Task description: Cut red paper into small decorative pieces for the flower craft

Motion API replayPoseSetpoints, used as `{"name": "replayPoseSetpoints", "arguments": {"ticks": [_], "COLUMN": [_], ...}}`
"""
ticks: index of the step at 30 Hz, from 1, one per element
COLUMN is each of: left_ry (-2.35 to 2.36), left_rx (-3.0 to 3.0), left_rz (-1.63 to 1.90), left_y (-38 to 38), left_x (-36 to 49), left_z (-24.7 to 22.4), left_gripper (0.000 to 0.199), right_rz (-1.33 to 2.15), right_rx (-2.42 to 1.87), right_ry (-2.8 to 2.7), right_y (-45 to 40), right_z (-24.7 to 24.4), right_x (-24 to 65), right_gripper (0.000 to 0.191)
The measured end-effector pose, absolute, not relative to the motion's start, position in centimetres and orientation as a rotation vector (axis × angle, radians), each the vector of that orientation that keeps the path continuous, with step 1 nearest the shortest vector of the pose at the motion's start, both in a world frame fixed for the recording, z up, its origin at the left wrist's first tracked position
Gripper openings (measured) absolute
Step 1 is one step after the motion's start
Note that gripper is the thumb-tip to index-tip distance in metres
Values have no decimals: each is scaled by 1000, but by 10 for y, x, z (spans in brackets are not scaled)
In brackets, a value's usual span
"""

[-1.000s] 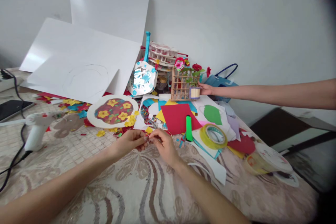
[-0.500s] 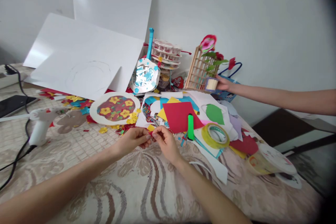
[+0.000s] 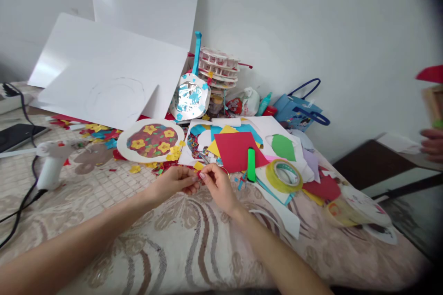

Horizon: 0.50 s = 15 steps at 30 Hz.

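Observation:
My left hand (image 3: 179, 180) is closed, pinching a small red paper piece (image 3: 200, 174) between thumb and fingers. Against it, my right hand (image 3: 218, 188) pinches the other side of that piece, so the fingertips nearly meet. The gold rim of a scissors handle (image 3: 227, 172) shows at the right hand's knuckles; the rest is mostly hidden. Just beyond the hands lie a red paper sheet (image 3: 237, 151), a green-handled cutter (image 3: 251, 164) and small yellow paper flowers (image 3: 174, 153). A white oval board (image 3: 122, 144) with yellow flowers on its middle lies left of them.
A white glue gun (image 3: 49, 166) with a black cable and a phone (image 3: 20, 137) lie at left. White boards (image 3: 114, 55) lean on the wall. Yellow tape (image 3: 282, 179), a plastic tub (image 3: 346, 212) and a blue bag (image 3: 297, 110) are at right. Another person's hand (image 3: 432, 145) is at the right edge.
The other person's hand has carried the wooden fence piece with paper flowers from the back of the table to the far right edge. My hands stay nearly in place, still pinching.

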State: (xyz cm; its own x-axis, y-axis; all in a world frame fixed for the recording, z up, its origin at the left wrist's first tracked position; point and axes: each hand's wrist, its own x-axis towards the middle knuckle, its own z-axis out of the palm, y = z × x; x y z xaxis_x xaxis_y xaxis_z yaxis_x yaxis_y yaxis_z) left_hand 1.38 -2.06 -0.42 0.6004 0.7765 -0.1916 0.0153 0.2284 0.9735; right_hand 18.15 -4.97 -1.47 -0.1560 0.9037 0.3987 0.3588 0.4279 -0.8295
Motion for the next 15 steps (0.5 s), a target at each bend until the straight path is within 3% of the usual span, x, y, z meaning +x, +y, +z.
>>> {"name": "replayPoseSetpoints", "arguments": {"ticks": [15], "left_ry": [852], "left_rx": [1281], "left_rz": [623], "left_y": [-25], "left_x": [18], "left_z": [0], "left_gripper": [24], "right_rz": [668], "right_rx": [-1160], "right_ry": [-1767], "right_y": [-50], "right_z": [-18], "right_x": [181], "right_gripper": [6]}}
